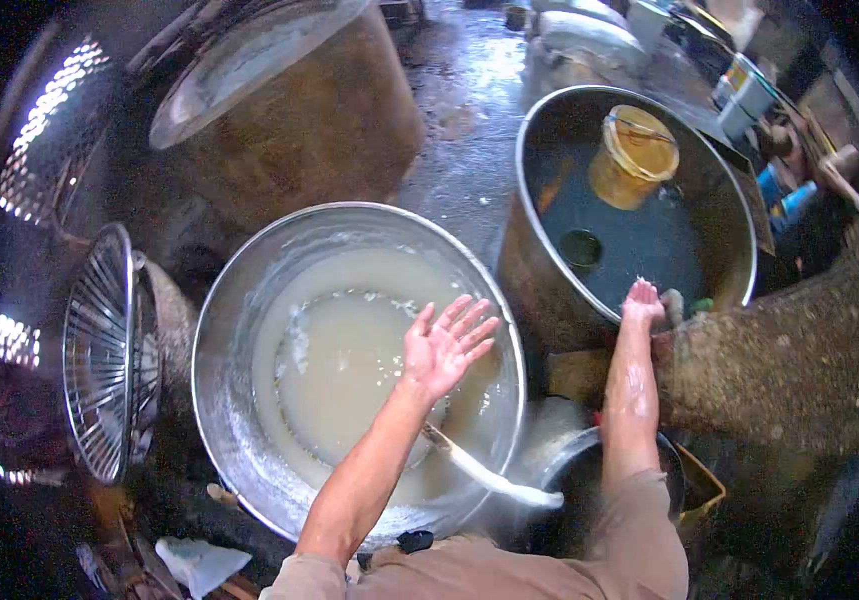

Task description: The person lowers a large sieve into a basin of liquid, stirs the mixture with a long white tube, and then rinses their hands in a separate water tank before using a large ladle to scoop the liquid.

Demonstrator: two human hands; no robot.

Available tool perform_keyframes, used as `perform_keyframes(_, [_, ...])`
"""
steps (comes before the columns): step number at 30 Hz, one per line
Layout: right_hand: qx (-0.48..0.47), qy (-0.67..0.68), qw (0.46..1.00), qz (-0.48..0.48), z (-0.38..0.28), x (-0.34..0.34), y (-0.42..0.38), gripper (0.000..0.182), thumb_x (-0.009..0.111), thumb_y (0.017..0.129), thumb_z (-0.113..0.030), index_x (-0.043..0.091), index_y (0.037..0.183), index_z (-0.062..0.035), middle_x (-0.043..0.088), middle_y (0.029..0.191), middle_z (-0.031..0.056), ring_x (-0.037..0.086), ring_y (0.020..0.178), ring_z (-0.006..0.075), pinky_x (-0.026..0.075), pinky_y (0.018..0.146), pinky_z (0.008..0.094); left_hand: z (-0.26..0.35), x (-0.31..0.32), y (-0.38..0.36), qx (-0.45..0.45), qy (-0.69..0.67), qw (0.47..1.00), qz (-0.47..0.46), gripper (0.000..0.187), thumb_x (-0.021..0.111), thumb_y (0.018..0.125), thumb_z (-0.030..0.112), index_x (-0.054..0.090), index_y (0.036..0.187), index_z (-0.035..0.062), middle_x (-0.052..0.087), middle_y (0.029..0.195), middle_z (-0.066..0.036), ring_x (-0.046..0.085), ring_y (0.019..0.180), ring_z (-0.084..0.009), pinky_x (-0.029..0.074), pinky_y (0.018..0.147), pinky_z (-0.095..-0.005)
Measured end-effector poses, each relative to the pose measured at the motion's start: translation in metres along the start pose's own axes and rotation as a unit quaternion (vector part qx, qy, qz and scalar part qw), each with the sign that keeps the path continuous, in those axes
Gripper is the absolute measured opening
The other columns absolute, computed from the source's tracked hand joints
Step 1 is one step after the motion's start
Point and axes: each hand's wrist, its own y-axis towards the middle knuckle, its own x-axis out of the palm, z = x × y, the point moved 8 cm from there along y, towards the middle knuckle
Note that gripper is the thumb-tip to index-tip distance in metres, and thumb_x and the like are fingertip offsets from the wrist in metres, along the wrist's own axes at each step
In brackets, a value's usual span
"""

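Note:
My left hand [449, 345] is palm up with its fingers spread, holding nothing, above a wide metal basin [211, 330]. Cloudy pale liquid [349, 360] fills the lower part of the basin. Across its right rim leans a pale handle [499, 485]; its other end is hidden behind my left forearm. My right hand [642, 298] reaches the near rim of a tall metal vat [534, 200] of dark water. Its wet fingers look slightly cupped and apart from any object, with small white specks at the tips. Inside the vat, a yellowish bucket [634, 160] floats or stands.
A round wire rack [99, 350] stands left of the basin. Behind it is a large tilted-looking drum [299, 120]. Another dark container [589, 490] sits below my right forearm. A rough brown surface [789, 360] lies at right, and the floor [464, 110] is wet.

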Motion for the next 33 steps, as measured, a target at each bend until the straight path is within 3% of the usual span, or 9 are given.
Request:
perform_keyframes(2, [0.050, -0.004, 0.998, 0.041, 0.008, 0.014, -0.059, 0.036, 0.035, 0.081, -0.025, 0.061, 0.078, -0.0002, 0.061, 0.072, 0.0145, 0.059, 0.067, 0.0246, 0.048, 0.064, 0.0313, 0.000, -0.013, 0.002, 0.002, 0.046, 0.999, 0.023, 0.049, 0.035, 0.086, 0.041, 0.040, 0.121, 0.0075, 0.044, 0.125, -0.014, 0.046, 0.109, -0.0332, 0.038, 0.089, -0.0447])
perform_keyframes(5, [0.186, -0.081, 0.887, -0.416, 0.058, 0.094, -0.195, 0.041, 0.036, 0.080, -0.029, 0.060, 0.080, 0.0046, 0.061, 0.075, 0.0175, 0.058, 0.068, 0.0292, 0.048, 0.067, 0.0376, -0.011, -0.048, 0.021, -0.041, 0.468, 0.877, 0.099, 0.044, 0.041, 0.085, 0.039, 0.048, 0.115, 0.0077, 0.054, 0.114, -0.010, 0.057, 0.093, -0.0304, 0.045, 0.078, -0.0407])
perform_keyframes(9, [0.147, -0.355, 0.584, -0.715, 0.087, 0.097, -0.412, 0.041, 0.047, 0.079, -0.031, 0.060, 0.071, 0.0071, 0.061, 0.081, 0.0229, 0.060, 0.078, 0.0318, 0.048, 0.072, 0.0404, -0.029, -0.050, 0.023, 0.052, 0.957, 0.280, -0.061, 0.033, 0.054, 0.075, 0.024, 0.056, 0.106, 0.0123, 0.060, 0.096, -0.013, 0.059, 0.087, -0.0279, 0.046, 0.074, -0.0403])
perform_keyframes(17, [-0.065, -0.113, 0.424, -0.896, 0.016, 0.046, -0.691, 0.029, 0.052, 0.078, -0.023, 0.057, 0.096, -0.0010, 0.057, 0.091, 0.0153, 0.053, 0.090, 0.0341, 0.039, 0.084, 0.0444, -0.034, -0.067, 0.015, 0.105, 0.979, 0.156, -0.084, 0.014, 0.054, 0.069, 0.017, 0.061, 0.076, 0.0083, 0.061, 0.082, -0.011, 0.060, 0.081, -0.0234, 0.044, 0.072, -0.0406])
perform_keyframes(22, [0.010, -0.538, 0.185, -0.822, 0.124, 0.009, -0.620, 0.035, 0.040, 0.084, -0.036, 0.063, 0.088, -0.0097, 0.061, 0.094, 0.0099, 0.054, 0.094, 0.0284, 0.039, 0.083, 0.0425, -0.047, -0.050, -0.003, 0.063, 0.981, 0.092, -0.157, 0.013, 0.050, 0.074, 0.016, 0.059, 0.079, 0.0083, 0.060, 0.088, -0.010, 0.058, 0.087, -0.0218, 0.043, 0.070, -0.0368])
perform_keyframes(24, [-0.336, -0.681, 0.211, -0.615, 0.157, 0.002, -0.503, 0.045, 0.038, 0.080, -0.043, 0.065, 0.075, -0.0068, 0.061, 0.082, 0.0169, 0.053, 0.091, 0.0354, 0.037, 0.085, 0.0448, -0.038, -0.045, -0.003, 0.155, 0.960, 0.200, -0.118, 0.016, 0.050, 0.074, 0.016, 0.059, 0.085, 0.0087, 0.059, 0.090, -0.010, 0.056, 0.091, -0.0233, 0.043, 0.075, -0.0370])
perform_keyframes(26, [-0.229, -0.641, 0.211, -0.702, 0.131, 0.047, -0.474, 0.043, 0.040, 0.078, -0.040, 0.064, 0.071, -0.0048, 0.060, 0.081, 0.0195, 0.056, 0.083, 0.0335, 0.038, 0.081, 0.0443, -0.031, -0.019, -0.013, 0.211, 0.844, 0.454, -0.191, 0.043, 0.051, 0.075, 0.018, 0.048, 0.116, 0.0079, 0.042, 0.121, -0.015, 0.034, 0.119, -0.0259, 0.027, 0.098, -0.0394])
perform_keyframes(29, [-0.283, -0.702, 0.219, -0.616, 0.123, 0.082, -0.367, 0.038, 0.040, 0.077, -0.035, 0.065, 0.072, -0.0071, 0.061, 0.071, 0.0172, 0.057, 0.069, 0.0347, 0.042, 0.066, 0.0463, -0.046, 0.023, -0.001, 0.268, 0.929, 0.190, -0.172, 0.048, 0.054, 0.072, 0.019, 0.047, 0.118, 0.0063, 0.046, 0.118, -0.015, 0.041, 0.113, -0.0292, 0.032, 0.096, -0.0405])
perform_keyframes(33, [-0.445, -0.586, 0.567, -0.369, 0.025, 0.126, -0.227, 0.017, 0.049, 0.078, -0.015, 0.062, 0.076, -0.0041, 0.061, 0.075, 0.0150, 0.058, 0.061, 0.0286, 0.045, 0.055, 0.0370, -0.015, 0.113, -0.029, 0.382, 0.894, 0.217, -0.084, 0.049, 0.054, 0.074, 0.016, 0.044, 0.120, 0.0065, 0.042, 0.125, -0.013, 0.035, 0.119, -0.0289, 0.027, 0.098, -0.0413])
